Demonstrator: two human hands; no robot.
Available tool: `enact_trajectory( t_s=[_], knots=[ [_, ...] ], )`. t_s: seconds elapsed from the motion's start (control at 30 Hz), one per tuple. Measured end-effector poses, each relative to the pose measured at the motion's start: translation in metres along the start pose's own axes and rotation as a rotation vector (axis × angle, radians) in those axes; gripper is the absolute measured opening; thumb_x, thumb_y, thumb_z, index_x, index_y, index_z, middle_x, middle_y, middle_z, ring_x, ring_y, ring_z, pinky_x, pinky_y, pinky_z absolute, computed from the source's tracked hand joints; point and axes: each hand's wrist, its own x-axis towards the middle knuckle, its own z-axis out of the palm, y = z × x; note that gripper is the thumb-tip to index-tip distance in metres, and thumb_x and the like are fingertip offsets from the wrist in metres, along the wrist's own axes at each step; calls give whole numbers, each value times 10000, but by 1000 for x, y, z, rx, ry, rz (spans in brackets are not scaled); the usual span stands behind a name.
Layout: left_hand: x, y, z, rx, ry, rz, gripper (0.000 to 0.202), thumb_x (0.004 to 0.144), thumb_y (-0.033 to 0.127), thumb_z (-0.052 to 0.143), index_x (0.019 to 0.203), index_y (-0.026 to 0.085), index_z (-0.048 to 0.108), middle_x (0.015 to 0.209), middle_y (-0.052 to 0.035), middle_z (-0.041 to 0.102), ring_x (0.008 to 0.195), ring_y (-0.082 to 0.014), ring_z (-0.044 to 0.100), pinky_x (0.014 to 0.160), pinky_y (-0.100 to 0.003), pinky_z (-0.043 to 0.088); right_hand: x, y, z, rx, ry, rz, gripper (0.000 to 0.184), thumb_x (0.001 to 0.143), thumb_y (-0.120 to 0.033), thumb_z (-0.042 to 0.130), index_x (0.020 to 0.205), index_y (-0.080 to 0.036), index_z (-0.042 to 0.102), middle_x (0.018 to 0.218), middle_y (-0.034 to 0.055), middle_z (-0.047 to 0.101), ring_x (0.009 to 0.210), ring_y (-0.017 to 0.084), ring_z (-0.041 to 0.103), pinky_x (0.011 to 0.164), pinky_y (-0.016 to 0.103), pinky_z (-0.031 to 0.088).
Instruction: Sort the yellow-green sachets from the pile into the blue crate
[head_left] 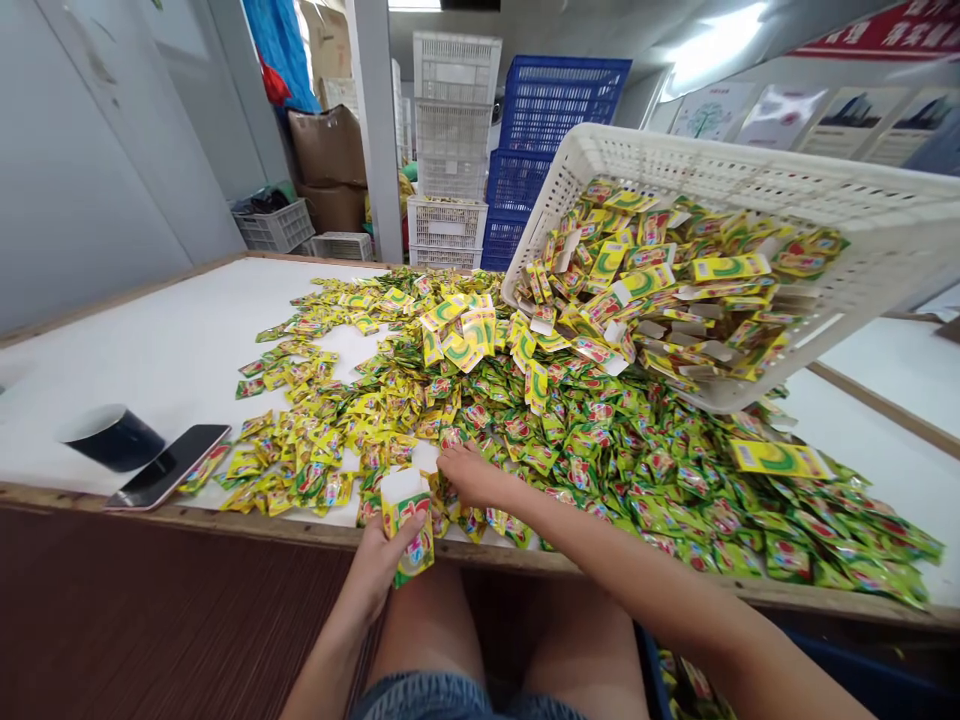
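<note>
My left hand (379, 565) grips a small yellow-green carton (407, 522) with its top open, held just off the table's near edge. My right hand (471, 475) lies palm down on a heap of small green and yellow sachets (570, 420), fingers curled over some of them. Whether it holds any I cannot see. A white plastic crate (862, 215) lies tipped on its side at the right, and flat yellow cartons (660, 290) spill out of it onto the heap.
A dark cup (112, 437) and a phone (169, 466) lie at the table's left near the wooden edge (225, 520). White and blue crates (559, 100) are stacked behind the table with cardboard boxes (330, 145). A second table (900, 365) stands at right.
</note>
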Motion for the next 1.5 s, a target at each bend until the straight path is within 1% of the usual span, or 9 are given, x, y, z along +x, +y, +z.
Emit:
enact_trajectory(
  t_s=[0.1, 0.23, 0.4, 0.53, 0.73, 0.9, 1.17, 1.37, 1.5],
  knots=[
    [6, -1, -1, 24, 2, 2, 461, 591, 369, 740, 942, 92, 627, 782, -104, 718, 703, -229, 675, 728, -350, 516, -2, 10, -9, 170, 74, 59, 383, 654, -84, 594, 1025, -122, 505, 966, 109, 575, 950, 238, 493, 824, 353, 329],
    [24, -5, 3, 100, -21, 19, 459, 603, 380, 728, 943, 87, 632, 863, -130, 712, 823, -248, 661, 785, -349, 492, -17, 25, -39, 340, 161, 101, 200, 708, -111, 579, 905, -136, 561, 940, 80, 592, 900, 192, 530, 765, 282, 378],
    [45, -12, 33, 169, -150, 108, 420, 587, 357, 733, 923, 121, 648, 859, -98, 715, 829, -250, 647, 772, -340, 480, -39, 26, -75, 691, 361, 87, 167, 758, -127, 525, 914, -167, 569, 868, 9, 629, 818, 147, 575, 703, 237, 418],
    [50, -17, 53, 225, -270, 172, 342, 610, 346, 710, 885, 150, 662, 867, -79, 713, 836, -257, 634, 768, -331, 469, -45, 25, -78, 452, 317, 148, 196, 711, -91, 575, 888, -175, 584, 833, 16, 644, 821, 169, 579, 697, 238, 390],
    [50, -28, 52, 252, -295, 151, 329, 641, 367, 683, 877, 142, 639, 814, -84, 704, 752, -239, 630, 691, -301, 467, -46, 19, -78, 74, 109, 86, 177, 718, -130, 590, 891, -160, 582, 906, 78, 614, 842, 199, 574, 656, 248, 363],
    [52, -32, 51, 250, -308, 143, 328, 640, 378, 684, 852, 136, 621, 749, -59, 691, 703, -213, 618, 657, -279, 457, -45, 11, -88, 72, 12, 71, 109, 719, -196, 612, 819, -157, 591, 828, 69, 629, 774, 190, 574, 586, 241, 330],
    [52, -36, 50, 220, -289, 131, 347, 615, 375, 708, 834, 122, 616, 807, -73, 696, 749, -221, 627, 686, -300, 470, -43, 9, -75, -25, 64, 166, 115, 788, -234, 556, 871, -155, 551, 780, 75, 644, 755, 212, 606, 573, 248, 337],
    [51, -35, 48, 146, -321, 186, 375, 611, 325, 726, 913, 129, 619, 896, -64, 684, 831, -217, 614, 770, -316, 457, -43, 10, -62, -125, 77, 35, 157, 842, -271, 523, 913, -132, 507, 858, 97, 603, 859, 202, 573, 735, 283, 384],
    [53, -37, 48, 166, -285, 151, 383, 624, 369, 708, 897, 118, 612, 803, -59, 686, 743, -205, 619, 692, -296, 468, -48, 12, -64, -74, 101, -24, 128, 825, -262, 539, 858, -139, 526, 862, 81, 573, 813, 180, 541, 710, 277, 390]
  ],
)
